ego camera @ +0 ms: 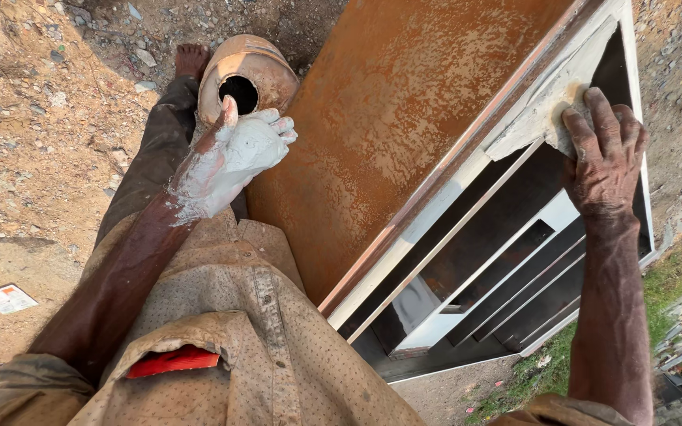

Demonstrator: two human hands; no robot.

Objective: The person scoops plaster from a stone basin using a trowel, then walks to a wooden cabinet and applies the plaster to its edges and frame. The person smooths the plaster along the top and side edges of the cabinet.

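From the head camera, I am looking down at my right hand [605, 154], which is pressing a small pale pad [568, 118] flat against the white-coated corner of a metal gate frame [515, 130]; the fingers are closing over the pad, clamped on it. The pad is sitting right under the fingertips, at the upper corner of the frame. I judge it soft and light, likely slippery with the paste, so holding it flat under spread fingers looks soundest. The frame itself seems stiff and heavy, with hard edges just beside the grip.

My left hand [234, 154] is hanging coated in white paste, fingers loosely curled and apart, holding nothing I can make out. Just beyond it a rusty-coloured pot [246, 71] is standing with its dark mouth open, nearly touching the thumb. Between the two hands the rusted sheet panel [388, 134] is running along. Open room lies left of the paste hand over bare dirt ground [33, 158]; below the right grip, slanted bars [507, 276] are crowding the way.
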